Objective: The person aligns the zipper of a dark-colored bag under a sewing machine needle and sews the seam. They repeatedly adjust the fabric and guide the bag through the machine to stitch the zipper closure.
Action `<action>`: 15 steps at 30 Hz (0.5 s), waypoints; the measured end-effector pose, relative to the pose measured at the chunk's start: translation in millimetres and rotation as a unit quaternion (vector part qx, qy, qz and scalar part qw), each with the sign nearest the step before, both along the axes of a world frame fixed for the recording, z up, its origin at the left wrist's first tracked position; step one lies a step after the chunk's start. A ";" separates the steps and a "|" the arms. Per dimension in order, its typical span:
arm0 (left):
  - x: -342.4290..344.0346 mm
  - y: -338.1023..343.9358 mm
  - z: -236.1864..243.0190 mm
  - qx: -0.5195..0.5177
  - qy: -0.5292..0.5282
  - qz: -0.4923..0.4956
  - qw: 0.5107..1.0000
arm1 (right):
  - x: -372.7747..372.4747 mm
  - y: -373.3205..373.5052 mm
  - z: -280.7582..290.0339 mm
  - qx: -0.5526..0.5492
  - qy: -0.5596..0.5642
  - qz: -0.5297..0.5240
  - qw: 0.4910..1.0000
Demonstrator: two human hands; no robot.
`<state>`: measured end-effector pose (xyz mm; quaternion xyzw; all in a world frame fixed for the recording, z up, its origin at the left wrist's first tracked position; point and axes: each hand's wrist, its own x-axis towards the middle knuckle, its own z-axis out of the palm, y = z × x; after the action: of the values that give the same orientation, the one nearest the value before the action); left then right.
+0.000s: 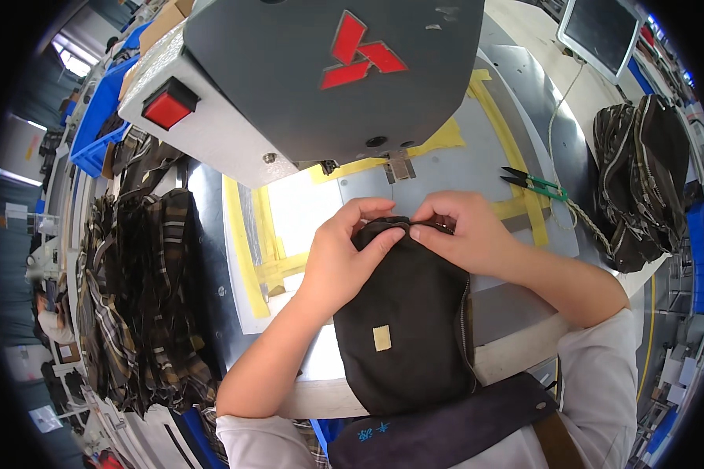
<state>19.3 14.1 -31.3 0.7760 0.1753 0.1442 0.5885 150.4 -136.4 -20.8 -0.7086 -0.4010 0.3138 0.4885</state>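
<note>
So over on the far left there were blue bins stacked at the edge, and below them a big heap of plaid fabric pieces draped down the left side of the worktop. Up top sat the grey head of a sewing machine, with a square red button on its pale left end and a red three-part emblem on the front face. Under it, strips of yellow tape marked out a frame on the metal plate, and the needle area was just above the hands.

Dead centre was the dark bag, lying on the worktop right in front of the person and running from the body up toward the needle. It had a small pale rectangular label on its face and a zip down its right edge.

Both hands were close together at the bag's top edge. The left hand was curled over the left corner, thumb pressed onto the fabric, pinching it. The right hand gripped the same edge just beside it, fingers bent down over the seam. Forearms came in from the lower edge, angled inward.

Further right, green-handled thread snips lay on the plate on a braided cord, then a pile of dark finished bags, with a screen in the upper right corner.
</note>
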 end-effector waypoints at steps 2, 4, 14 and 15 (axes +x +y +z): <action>-1.1 3.1 7.2 0.008 0.054 -0.024 0.998 | 0.7 -0.7 -0.6 0.002 -0.004 0.006 1.000; -1.8 3.2 11.8 0.015 0.070 -0.025 0.997 | 1.9 -1.0 -1.4 0.004 -0.013 0.021 1.000; -2.5 -6.6 14.8 0.135 0.026 -0.012 0.990 | 3.1 3.2 0.5 0.021 -0.087 0.030 0.996; -2.4 -7.3 14.9 0.153 0.016 -0.008 0.988 | 2.2 3.6 0.2 0.025 -0.082 0.026 0.996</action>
<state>16.9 6.8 -16.4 0.8604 0.1541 0.1518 0.4615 152.6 -132.7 -20.6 -0.7089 -0.4658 0.2574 0.4628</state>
